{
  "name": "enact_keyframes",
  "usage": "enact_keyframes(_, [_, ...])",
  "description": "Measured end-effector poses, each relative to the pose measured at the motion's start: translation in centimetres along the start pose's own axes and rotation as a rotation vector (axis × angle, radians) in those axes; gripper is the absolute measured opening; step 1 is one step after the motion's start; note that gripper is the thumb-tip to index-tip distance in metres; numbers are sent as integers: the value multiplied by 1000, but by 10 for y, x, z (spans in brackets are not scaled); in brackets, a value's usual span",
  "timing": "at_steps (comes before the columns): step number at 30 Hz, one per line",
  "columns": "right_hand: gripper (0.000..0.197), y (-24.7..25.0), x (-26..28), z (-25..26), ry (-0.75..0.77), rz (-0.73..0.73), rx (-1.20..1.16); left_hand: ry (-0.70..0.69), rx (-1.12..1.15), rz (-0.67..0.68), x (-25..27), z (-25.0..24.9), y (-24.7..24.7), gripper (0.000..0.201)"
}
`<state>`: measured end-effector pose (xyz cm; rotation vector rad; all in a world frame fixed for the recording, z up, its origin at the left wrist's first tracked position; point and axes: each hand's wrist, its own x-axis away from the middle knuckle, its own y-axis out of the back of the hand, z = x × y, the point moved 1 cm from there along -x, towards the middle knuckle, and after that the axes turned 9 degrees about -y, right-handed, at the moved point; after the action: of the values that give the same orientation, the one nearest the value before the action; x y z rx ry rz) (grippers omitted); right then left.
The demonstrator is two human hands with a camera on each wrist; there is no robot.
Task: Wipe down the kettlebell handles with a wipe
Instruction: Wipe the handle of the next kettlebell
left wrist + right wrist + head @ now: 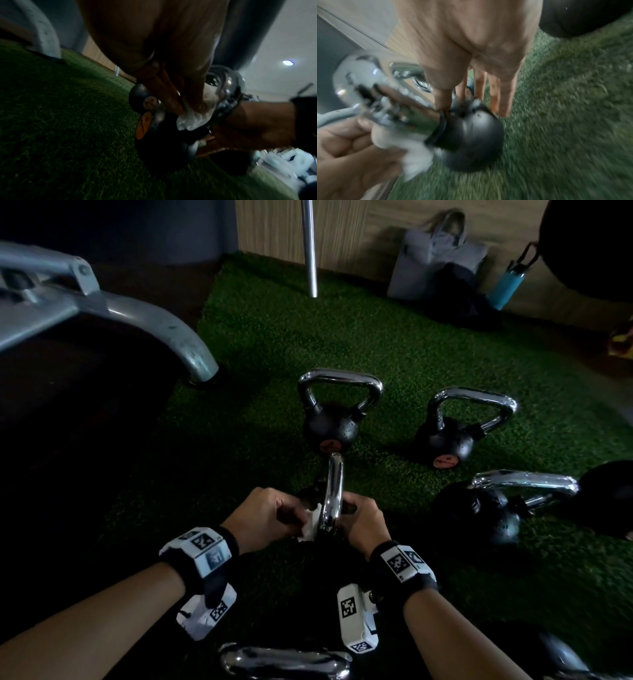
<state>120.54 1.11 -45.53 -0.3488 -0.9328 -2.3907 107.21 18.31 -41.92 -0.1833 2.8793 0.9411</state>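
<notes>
Here the left hand [270,517] pinches the wipe [310,525] against the near kettlebell handle [333,494] while the right hand [363,520] grips and steadies the kettlebell, so the next move is probably to rub along the chrome loop.

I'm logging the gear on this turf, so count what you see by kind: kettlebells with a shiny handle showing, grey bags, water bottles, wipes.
Kettlebells: 5
Grey bag: 1
Water bottle: 1
Wipe: 1
Total: 8
Dark shapes at the right edge and bottom right are too cropped to count.
</notes>
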Motion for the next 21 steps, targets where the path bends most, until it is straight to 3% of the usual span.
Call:
enact_keyframes(2, [46, 0, 1, 3, -7, 6, 23, 78, 36, -12, -3, 4, 9, 24])
enact_keyframes(5, [34, 17, 9, 19, -2, -85, 144, 253, 348, -208, -11, 4, 23, 19])
enact_keyframes(7, [31, 34, 18, 36, 104, -234, 154, 355, 610, -360, -17, -3, 28, 16])
enact_keyframes(9, [35, 48, 31, 55, 297, -275, 33, 390, 744, -422, -24, -11, 32, 10])
enact_keyframes(13, [51, 58, 50, 86, 523, 0, -52, 370, 855, -402, -34, -25, 29, 4])
enact_keyframes(18, [38, 48, 55, 90, 589, -79, -206, 300, 911, -309, -38, -37, 26, 11])
enact_keyframes(21, [31, 48, 49, 86, 526, -98, -265, 333, 925, -239, -38, -38, 25, 33])
